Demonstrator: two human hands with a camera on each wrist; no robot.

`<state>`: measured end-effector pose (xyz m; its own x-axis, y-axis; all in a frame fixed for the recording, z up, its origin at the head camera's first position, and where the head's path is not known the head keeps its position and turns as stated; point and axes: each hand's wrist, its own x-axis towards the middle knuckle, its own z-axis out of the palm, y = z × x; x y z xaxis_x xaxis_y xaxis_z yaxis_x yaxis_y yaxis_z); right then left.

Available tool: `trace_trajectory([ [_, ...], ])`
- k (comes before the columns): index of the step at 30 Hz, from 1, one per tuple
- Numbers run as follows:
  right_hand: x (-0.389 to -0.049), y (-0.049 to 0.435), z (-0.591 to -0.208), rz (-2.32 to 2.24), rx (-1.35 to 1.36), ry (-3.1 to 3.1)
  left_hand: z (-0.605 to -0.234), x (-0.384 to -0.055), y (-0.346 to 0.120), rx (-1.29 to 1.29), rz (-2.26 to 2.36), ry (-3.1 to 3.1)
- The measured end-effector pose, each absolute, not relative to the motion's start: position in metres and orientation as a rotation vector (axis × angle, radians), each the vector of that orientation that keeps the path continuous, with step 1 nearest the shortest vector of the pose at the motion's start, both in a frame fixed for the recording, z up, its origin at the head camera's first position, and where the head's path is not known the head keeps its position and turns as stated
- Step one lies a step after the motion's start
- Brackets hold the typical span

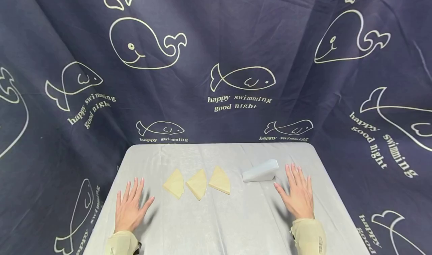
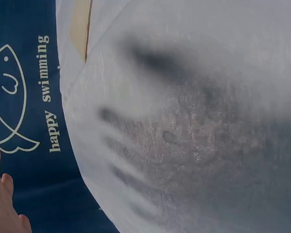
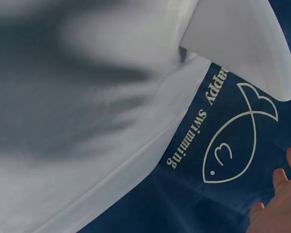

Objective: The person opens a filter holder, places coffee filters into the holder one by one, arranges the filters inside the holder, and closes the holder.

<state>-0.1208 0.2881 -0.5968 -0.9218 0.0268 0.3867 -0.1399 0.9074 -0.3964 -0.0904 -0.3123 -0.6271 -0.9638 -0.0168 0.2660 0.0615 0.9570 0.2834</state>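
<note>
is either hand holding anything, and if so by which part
Nothing is held: the left hand and right hand both have empty, spread fingers.

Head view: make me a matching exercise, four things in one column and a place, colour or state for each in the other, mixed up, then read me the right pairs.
Column one:
1. Fan-shaped pieces
2. White wedge-shaped object
3. Backdrop
4. Table cover

Column two:
A. Dark blue with pale printed outlines
B. Light grey, lying under other things
C. Off to the right of a row of three
D. Pale yellow, three in a row

Right pairs: 1-D, 2-C, 3-A, 4-B.
</note>
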Motion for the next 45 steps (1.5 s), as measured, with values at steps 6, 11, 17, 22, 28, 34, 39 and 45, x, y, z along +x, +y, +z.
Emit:
trace_trajectory([
  [6, -0.133, 0.284, -0.589, 0.743, 0.082, -2.648, -0.622, -0.103, -0.300, -0.079, -0.443, -2.811],
  [11, -0.149, 0.280, -0.588, 1.084, 0.000, -2.678, -0.616, -0.129, -0.264, -0.196, -0.493, -2.783],
  [17, -0.171, 0.274, -0.598, 1.665, -0.047, -2.564, -0.608, -0.165, -0.198, -0.437, -0.528, -2.755],
  [22, -0.187, 0.271, -0.615, 1.884, -0.042, -2.497, -0.600, -0.190, -0.138, -0.640, -0.505, -2.771],
  [28, -0.191, 0.268, -0.619, 1.905, -0.076, -2.538, -0.599, -0.207, -0.063, -0.909, -0.463, -2.823],
  [34, -0.193, 0.260, -0.623, 1.678, -0.140, -2.697, -0.614, -0.209, -0.013, -1.081, -0.341, -2.819],
  [39, -0.197, 0.258, -0.627, 1.565, -0.176, -2.769, -0.616, -0.209, 0.001, -1.121, -0.281, -2.781],
  [45, -0.198, 0.260, -0.631, 1.459, -0.099, -2.781, -0.605, -0.212, 0.017, -1.158, -0.293, -2.747],
])
